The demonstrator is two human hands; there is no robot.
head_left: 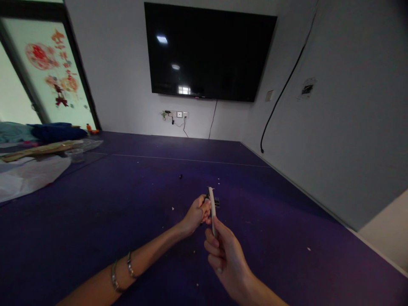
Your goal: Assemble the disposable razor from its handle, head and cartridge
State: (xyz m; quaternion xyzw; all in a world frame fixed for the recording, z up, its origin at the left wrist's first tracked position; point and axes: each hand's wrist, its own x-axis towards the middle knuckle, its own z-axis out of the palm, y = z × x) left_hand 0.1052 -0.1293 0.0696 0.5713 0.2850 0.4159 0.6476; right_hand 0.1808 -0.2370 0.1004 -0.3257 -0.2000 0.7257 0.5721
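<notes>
My left hand (196,213) is closed on a small dark object (217,202), whose end shows just past the fingertips. Most of that object is hidden by the fingers, and its kind is unclear. My right hand (226,255) pinches a narrow, pale strip (212,206) between thumb and fingers. The strip stands nearly upright, and its top end overlaps the dark object in my view. Whether the two touch, I cannot tell. Both hands are above the purple surface (143,238), close together near the middle.
A small black piece (180,176) and several white scraps (308,249) lie on the purple surface. White plastic sheeting (35,176), cardboard (44,149) and a dark blue cloth (60,132) are at the left. A television (210,55) and a hanging black cable (287,80) are on the walls.
</notes>
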